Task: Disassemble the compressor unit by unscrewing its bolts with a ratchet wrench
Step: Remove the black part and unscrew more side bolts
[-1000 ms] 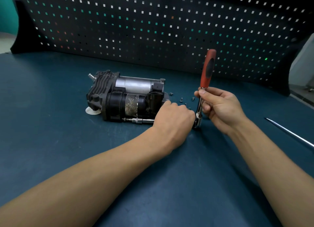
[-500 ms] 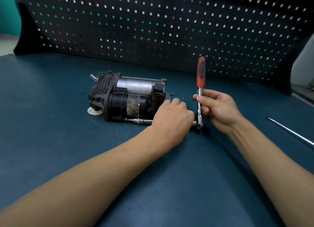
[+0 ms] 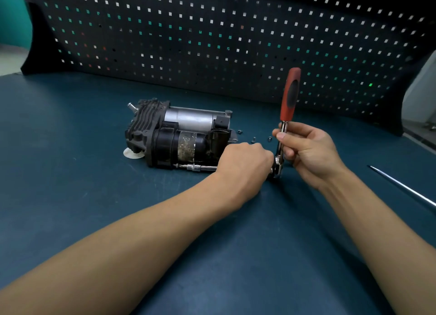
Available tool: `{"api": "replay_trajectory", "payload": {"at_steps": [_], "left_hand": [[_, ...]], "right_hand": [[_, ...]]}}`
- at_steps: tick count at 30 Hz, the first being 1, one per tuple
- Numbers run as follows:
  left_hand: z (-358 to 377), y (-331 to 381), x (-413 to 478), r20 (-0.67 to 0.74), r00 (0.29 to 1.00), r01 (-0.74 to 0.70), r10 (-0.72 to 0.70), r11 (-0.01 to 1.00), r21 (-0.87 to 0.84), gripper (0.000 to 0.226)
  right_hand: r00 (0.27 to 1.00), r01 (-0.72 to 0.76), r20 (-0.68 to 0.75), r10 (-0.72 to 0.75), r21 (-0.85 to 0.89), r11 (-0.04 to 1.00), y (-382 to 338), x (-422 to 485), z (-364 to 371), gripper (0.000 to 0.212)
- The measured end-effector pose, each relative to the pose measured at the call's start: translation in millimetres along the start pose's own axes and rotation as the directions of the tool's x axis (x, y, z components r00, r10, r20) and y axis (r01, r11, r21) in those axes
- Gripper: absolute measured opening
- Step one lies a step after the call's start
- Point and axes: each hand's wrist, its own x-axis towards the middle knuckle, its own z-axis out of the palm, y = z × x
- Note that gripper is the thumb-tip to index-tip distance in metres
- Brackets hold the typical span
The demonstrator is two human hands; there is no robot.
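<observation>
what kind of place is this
Most likely a workshop repair bench: a black pegboard backs the dark teal worktop, a compressor unit lies on it with loose bolts beside it, and the right hand holds a red-handled ratchet wrench while the left hand grips its extension bar.

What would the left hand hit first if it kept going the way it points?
Probably the wrench head, right beside the left hand, which grips the extension bar; the right hand lies just beyond. Depth is unclear.
</observation>
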Motion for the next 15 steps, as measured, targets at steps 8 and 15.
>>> {"api": "replay_trajectory", "payload": {"at_steps": [8, 15], "left_hand": [[5.4, 2.5, -1.3, -0.048, 0.999, 0.022, -0.021, 0.999, 0.025, 0.029], [11.4, -0.8, -7.8, -0.101, 0.995, -0.009, 0.008, 1.0, -0.011, 0.026]], "right_hand": [[1.0, 0.017, -0.01, -0.017, -0.034, 0.999, -11.4, -15.6, 2.1, 0.015], [0.997, 0.08, 0.012, -0.079, -0.15, 0.985, -20.9, -20.1, -5.3, 0.015]]}}
